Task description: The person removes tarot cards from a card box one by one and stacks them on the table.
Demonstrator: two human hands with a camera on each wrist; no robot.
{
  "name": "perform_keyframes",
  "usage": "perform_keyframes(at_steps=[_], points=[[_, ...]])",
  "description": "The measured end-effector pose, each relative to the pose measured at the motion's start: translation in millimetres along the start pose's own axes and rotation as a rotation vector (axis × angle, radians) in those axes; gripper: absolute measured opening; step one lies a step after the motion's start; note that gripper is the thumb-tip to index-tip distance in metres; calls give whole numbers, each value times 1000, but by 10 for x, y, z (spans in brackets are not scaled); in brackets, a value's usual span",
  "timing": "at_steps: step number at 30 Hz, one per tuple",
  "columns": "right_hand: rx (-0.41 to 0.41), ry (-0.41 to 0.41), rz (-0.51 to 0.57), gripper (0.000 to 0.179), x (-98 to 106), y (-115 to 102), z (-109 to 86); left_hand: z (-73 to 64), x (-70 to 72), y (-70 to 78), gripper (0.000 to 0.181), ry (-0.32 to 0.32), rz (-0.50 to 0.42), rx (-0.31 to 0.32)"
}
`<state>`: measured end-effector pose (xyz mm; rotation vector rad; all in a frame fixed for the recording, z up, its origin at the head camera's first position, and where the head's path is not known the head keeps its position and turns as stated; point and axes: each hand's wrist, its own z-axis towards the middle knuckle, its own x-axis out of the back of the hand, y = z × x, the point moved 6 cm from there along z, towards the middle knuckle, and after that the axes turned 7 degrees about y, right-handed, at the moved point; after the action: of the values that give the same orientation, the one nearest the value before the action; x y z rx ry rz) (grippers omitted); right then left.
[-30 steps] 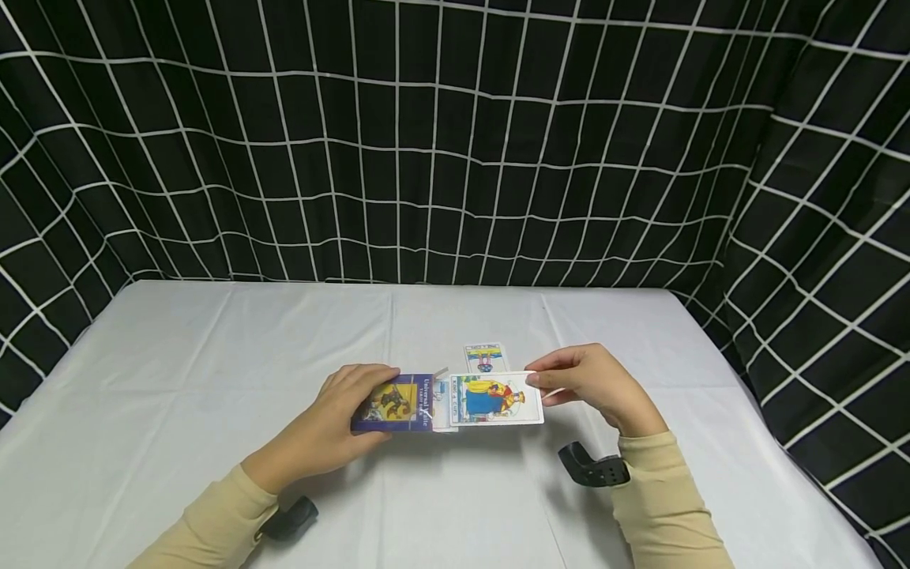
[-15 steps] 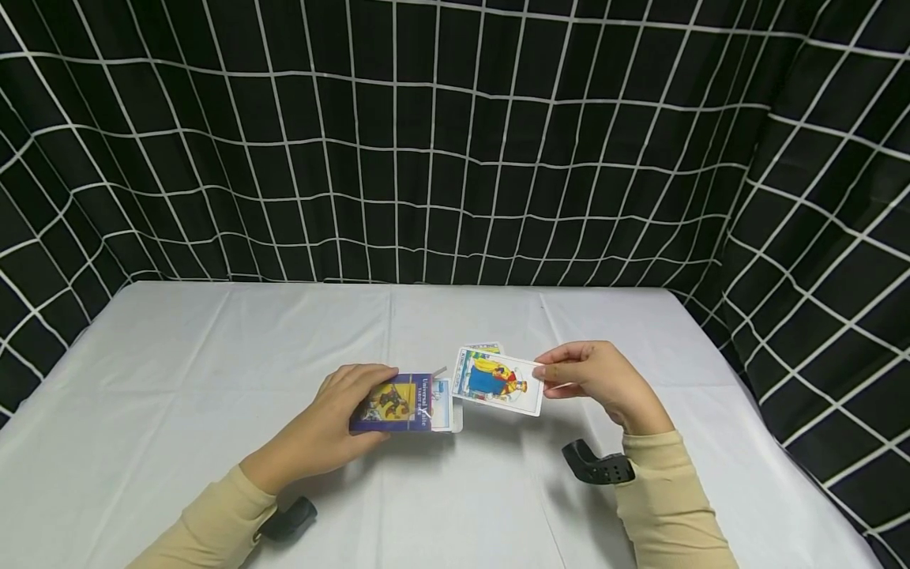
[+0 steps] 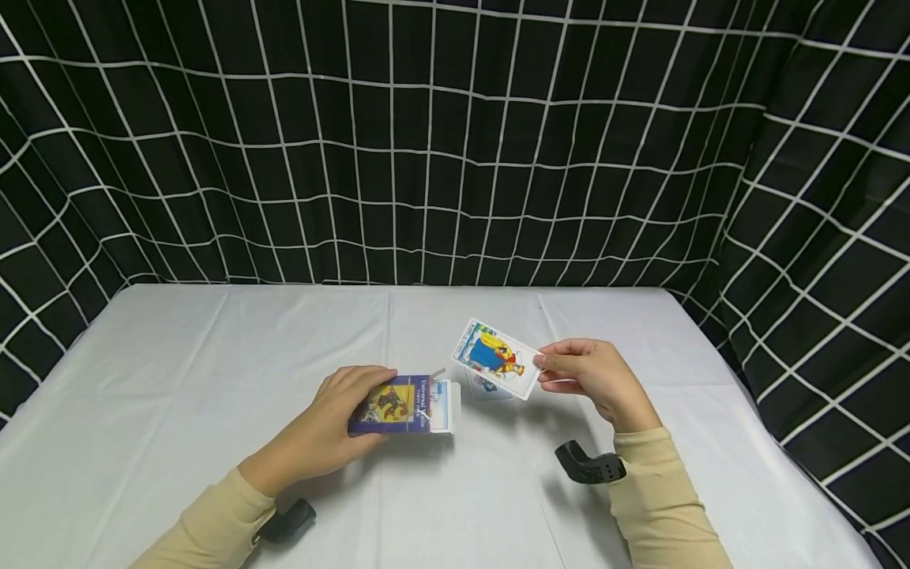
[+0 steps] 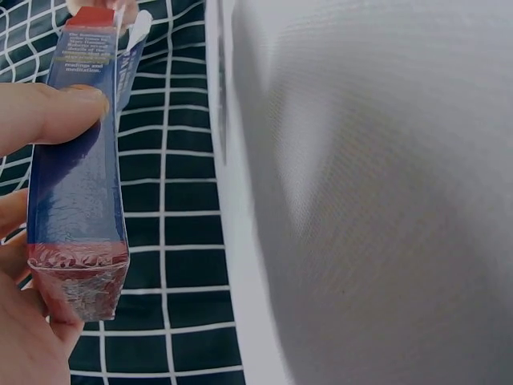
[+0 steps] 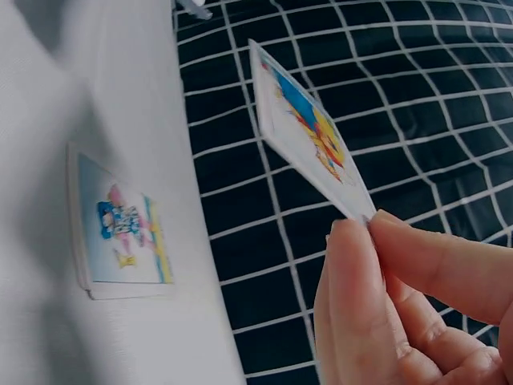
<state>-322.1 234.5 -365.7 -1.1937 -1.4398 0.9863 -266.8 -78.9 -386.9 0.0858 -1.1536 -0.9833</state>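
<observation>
My left hand (image 3: 330, 423) grips a purple tarot card box (image 3: 387, 405), thumb on one narrow side and fingers on the other. White-bordered cards (image 3: 441, 406) show at its open right end. My right hand (image 3: 593, 375) pinches a tarot card (image 3: 496, 358) by one corner region, thumb against fingers; it shows a figure in blue and yellow. That card is tilted and held above the table. Beneath it lies a small pile of face-up cards (image 5: 124, 228), partly hidden by the held card in the head view. The right wrist view shows a gap between pile and held card.
A white cloth (image 3: 213, 379) covers the table. Black curtains with a white grid (image 3: 398, 158) hang behind and at the sides. Black wrist devices (image 3: 590, 465) sit at both cuffs, close above the cloth.
My right hand has drawn the card away from the box's open end, and the card has swung up and back over the pile. My left hand and the box have barely moved.
</observation>
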Motion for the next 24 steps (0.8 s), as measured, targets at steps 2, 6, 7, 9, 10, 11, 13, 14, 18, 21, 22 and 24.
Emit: perform_keyframes(at_steps=[2,6,7,9,10,11,13,14,18,21,22,24], points=[[-24,-13,50,31,-18,26,17,-4,1,-1,73,-1,-3,1],[-60,-46,109,30,-50,85,41,-6,3,-2,73,3,5,-1],[-68,-53,115,29,-58,105,48,-6,3,-2,73,4,7,-3],[-84,-65,128,23,-77,150,64,-5,2,-2,73,3,11,-4],[-94,-70,136,20,-90,173,73,-4,1,-2,73,3,12,-4],[-102,-76,144,18,-105,195,82,-2,-1,-2,73,3,13,-5],[-118,-87,157,15,-142,241,104,-2,-2,-3,73,1,14,-1],[-126,-91,167,14,-161,263,117,-2,-1,-4,73,1,13,1],[-147,-88,183,15,-219,332,150,-6,-1,-6,73,2,11,2],[-158,-67,178,12,-232,377,163,-6,-3,-8,73,3,12,-3],[-161,-61,173,10,-237,390,166,-6,-3,-8,73,4,12,-5],[-164,-59,167,8,-253,414,174,-7,-3,-10,73,5,11,-7]])
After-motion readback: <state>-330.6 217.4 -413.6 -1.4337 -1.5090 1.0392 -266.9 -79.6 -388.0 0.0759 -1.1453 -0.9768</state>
